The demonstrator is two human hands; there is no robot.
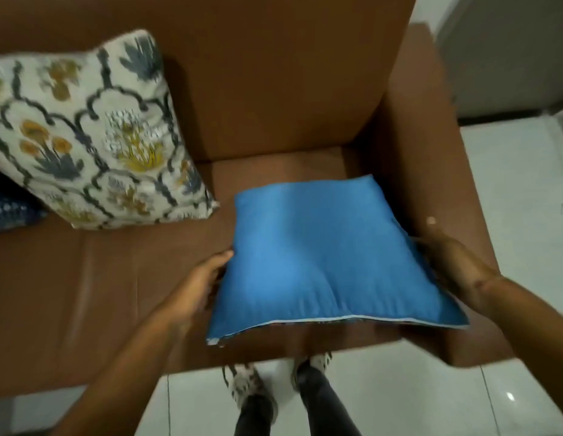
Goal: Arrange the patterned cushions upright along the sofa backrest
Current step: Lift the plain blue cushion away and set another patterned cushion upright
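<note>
Two hands hold one blue cushion [330, 256] flat above the seat at the right end of the brown sofa [273, 73], close to the armrest [437, 171]. The left hand [198, 278] clasps the cushion's left edge, thumb on top and fingers tucked under. The right hand [453, 262] clasps the right edge the same way, though blur hides the fingertips. Plain blue faces up; a sliver of print shows along the near seam, so the patterned face is judged to be underneath.

Step in hand, as judged: stand this cushion against the backrest in the free corner. To do it well:
- Keep both grips low on the side edges, so the filling does not sag in the middle.
- Tip the far edge down onto the seat where it meets the backrest, then raise the near edge.
- Turn the patterned side outward before release.
- Press the lower corners in so the cushion leans back and does not slide forward.

Count:
- Floral cushion [94, 136], cream with grey and ochre motifs: one, leaning tilted against the backrest, left of the blue one and apart from it.
- Dark blue patterned cushion [9, 209]: one, mostly hidden at the left edge.
- Cushions in view: three.
- Shoes [242, 385] on the white floor: two.
</note>
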